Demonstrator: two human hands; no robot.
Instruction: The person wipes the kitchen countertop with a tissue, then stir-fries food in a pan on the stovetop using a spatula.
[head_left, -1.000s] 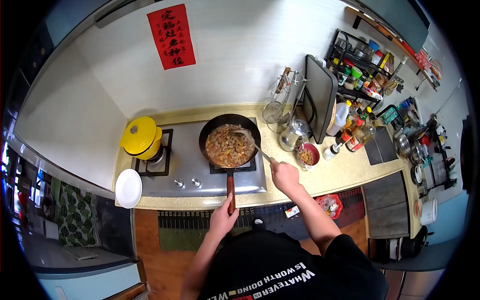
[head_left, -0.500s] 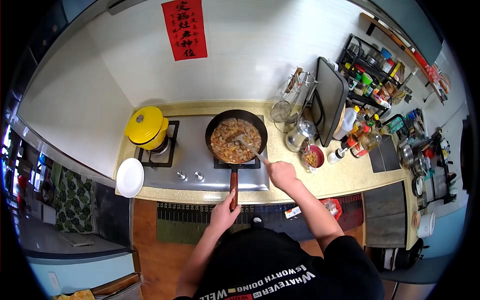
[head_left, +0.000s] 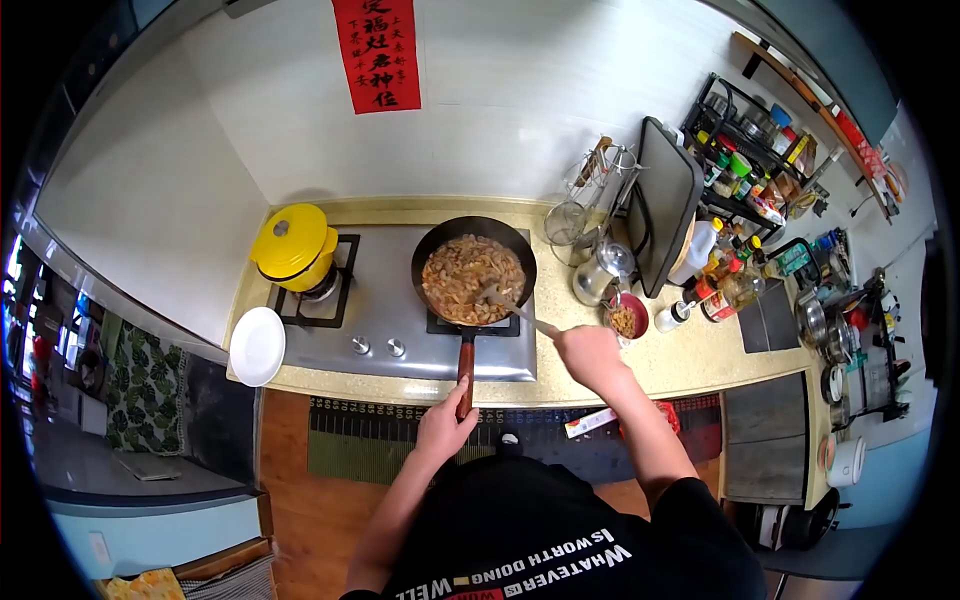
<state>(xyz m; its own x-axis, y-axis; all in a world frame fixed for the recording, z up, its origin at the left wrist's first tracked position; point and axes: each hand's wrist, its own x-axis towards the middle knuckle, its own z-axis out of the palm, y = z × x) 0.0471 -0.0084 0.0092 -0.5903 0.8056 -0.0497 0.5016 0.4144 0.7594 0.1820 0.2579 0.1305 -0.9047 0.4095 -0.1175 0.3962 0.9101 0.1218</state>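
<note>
A dark frying pan sits over the right burner of the stove, its wooden handle pointing toward me. My left hand is closed around the end of that handle. In the pan lies a browned mix of chopped food in sauce. My right hand grips a spatula, whose blade rests in the food at the pan's lower right; the end of its handle is hidden in my fist. Just right of the pan a red bowl with small yellow-brown pieces stands on the counter.
A yellow lidded pot stands on the left burner, with a white plate in front of it. On the right are a metal pitcher, a utensil rack, an upright dark board and several sauce bottles.
The spatula has moved from the middle of the food toward the pan's lower right, and my right hand has shifted right and slightly toward me. My left hand still holds the handle.
</note>
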